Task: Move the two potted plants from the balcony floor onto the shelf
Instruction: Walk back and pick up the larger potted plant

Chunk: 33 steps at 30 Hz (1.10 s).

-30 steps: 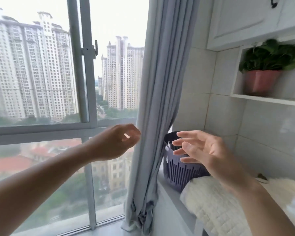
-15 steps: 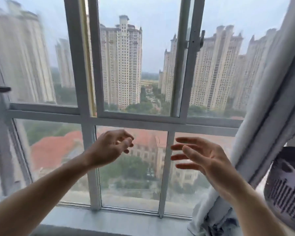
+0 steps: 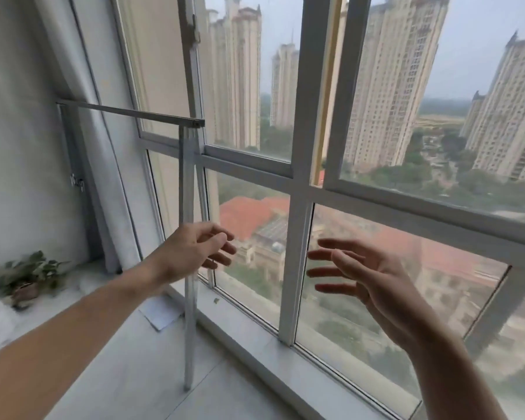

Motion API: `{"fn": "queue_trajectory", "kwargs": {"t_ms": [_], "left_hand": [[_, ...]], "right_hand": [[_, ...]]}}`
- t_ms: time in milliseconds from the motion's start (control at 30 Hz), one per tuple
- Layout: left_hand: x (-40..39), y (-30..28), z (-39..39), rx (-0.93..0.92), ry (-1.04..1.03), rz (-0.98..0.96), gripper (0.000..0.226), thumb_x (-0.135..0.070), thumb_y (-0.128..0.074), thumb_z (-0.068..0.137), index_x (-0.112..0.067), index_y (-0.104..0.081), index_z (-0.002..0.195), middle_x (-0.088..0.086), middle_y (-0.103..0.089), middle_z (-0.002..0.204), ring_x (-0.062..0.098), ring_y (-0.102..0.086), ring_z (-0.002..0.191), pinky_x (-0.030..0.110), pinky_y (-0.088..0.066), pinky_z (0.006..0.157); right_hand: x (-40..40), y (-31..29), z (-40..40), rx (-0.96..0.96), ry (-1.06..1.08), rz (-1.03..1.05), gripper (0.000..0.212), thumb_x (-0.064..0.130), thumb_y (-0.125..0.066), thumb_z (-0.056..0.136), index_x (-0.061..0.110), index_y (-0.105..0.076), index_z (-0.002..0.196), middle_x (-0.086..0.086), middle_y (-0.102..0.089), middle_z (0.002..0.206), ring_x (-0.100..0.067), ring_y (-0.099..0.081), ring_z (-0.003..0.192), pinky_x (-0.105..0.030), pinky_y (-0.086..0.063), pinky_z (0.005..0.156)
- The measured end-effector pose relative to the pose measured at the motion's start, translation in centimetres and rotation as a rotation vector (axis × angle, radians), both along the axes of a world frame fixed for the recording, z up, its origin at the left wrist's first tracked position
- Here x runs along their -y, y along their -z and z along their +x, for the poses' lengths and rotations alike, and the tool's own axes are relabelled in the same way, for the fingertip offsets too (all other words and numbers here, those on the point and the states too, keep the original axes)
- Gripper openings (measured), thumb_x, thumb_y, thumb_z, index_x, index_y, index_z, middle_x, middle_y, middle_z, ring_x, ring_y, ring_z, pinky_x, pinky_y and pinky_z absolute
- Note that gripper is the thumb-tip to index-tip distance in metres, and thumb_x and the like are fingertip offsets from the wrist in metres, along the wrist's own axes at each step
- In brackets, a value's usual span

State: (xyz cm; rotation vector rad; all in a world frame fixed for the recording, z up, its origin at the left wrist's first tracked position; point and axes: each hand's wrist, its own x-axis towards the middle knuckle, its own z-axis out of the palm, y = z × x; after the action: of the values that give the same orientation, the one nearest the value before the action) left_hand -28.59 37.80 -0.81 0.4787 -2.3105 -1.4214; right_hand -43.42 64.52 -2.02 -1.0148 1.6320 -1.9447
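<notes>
Both hands are held up in front of the window [image 3: 300, 183] with nothing in them: the left hand [image 3: 194, 253] is loosely curled with the fingers half bent, the right hand [image 3: 361, 274] is spread wide with the fingers apart. One potted plant [image 3: 25, 278] is seen on the balcony floor [image 3: 119, 359], far to the left of the window, near the white wall and blurred. No second plant and no shelf are shown here. A thin metal rack [image 3: 188, 298] stands upright just beside the window, between the hands and the plant, and it is judged the main hazard: an arm swung across toward the pot could be caught on its post or its top bar, and the pot could be knocked or tipped. The pot's weight cannot be told, so a one-handed lift might slip
</notes>
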Motion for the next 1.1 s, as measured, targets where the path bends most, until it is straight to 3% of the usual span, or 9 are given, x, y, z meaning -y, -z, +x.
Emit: {"fn": "queue_trajectory", "kwargs": {"t_ms": [200, 467, 667, 833, 1100], "left_hand": [[4.2, 3.2, 3.4, 0.033, -0.279, 0.065, 0.02, -0.016, -0.049, 0.101, -0.01, -0.068, 0.104, 0.009, -0.077, 0.097, 0.026, -0.074, 0.085, 0.03, -0.058, 0.07], [11.1, 6.6, 12.5, 0.059, -0.6, 0.196, 0.02, -0.017, -0.048, 0.102, -0.01, -0.067, 0.105, 0.005, -0.078, 0.096, 0.026, -0.075, 0.086, 0.042, -0.057, 0.081], [18.8, 8.3, 17.2, 0.007, -0.682, 0.247, 0.021, -0.018, -0.048, 0.102, -0.01, -0.067, 0.107, 0.007, -0.077, 0.099, 0.028, -0.075, 0.088, 0.044, -0.056, 0.084], [27.2, 9.3, 21.4, -0.052, -0.735, 0.303, 0.022, -0.017, -0.048, 0.102, -0.007, -0.067, 0.108, 0.01, -0.077, 0.099, 0.03, -0.074, 0.089, 0.045, -0.056, 0.086], [36.1, 11.5, 25.1, -0.054, -0.772, 0.39, 0.023, -0.018, -0.046, 0.102, -0.008, -0.067, 0.109, 0.01, -0.077, 0.1, 0.03, -0.074, 0.092, 0.042, -0.056, 0.083]], "right_hand": [[8.5, 3.9, -3.1, 0.107, -0.144, 0.008, 0.034, 0.026, -0.065, 0.085, 0.008, -0.07, 0.113, -0.017, -0.075, 0.107, -0.039, -0.072, 0.095, -0.051, -0.058, 0.081], [21.1, 7.1, 0.1, 0.228, -0.311, 0.085, 0.03, 0.034, -0.069, 0.082, 0.01, -0.075, 0.1, -0.017, -0.076, 0.099, -0.035, -0.074, 0.087, -0.049, -0.059, 0.079], [30.7, 7.4, 3.1, 0.199, -0.389, 0.112, 0.035, 0.037, -0.07, 0.081, 0.009, -0.074, 0.101, -0.018, -0.076, 0.101, -0.036, -0.073, 0.088, -0.049, -0.058, 0.08], [40.4, 8.0, 6.4, 0.206, -0.41, 0.143, 0.026, 0.028, -0.066, 0.09, 0.006, -0.073, 0.104, -0.019, -0.075, 0.102, -0.039, -0.073, 0.091, -0.054, -0.058, 0.085], [51.8, 9.6, 11.0, 0.227, -0.464, 0.229, 0.023, 0.027, -0.065, 0.092, 0.008, -0.074, 0.103, -0.015, -0.077, 0.101, -0.036, -0.074, 0.09, -0.053, -0.057, 0.086]]}}
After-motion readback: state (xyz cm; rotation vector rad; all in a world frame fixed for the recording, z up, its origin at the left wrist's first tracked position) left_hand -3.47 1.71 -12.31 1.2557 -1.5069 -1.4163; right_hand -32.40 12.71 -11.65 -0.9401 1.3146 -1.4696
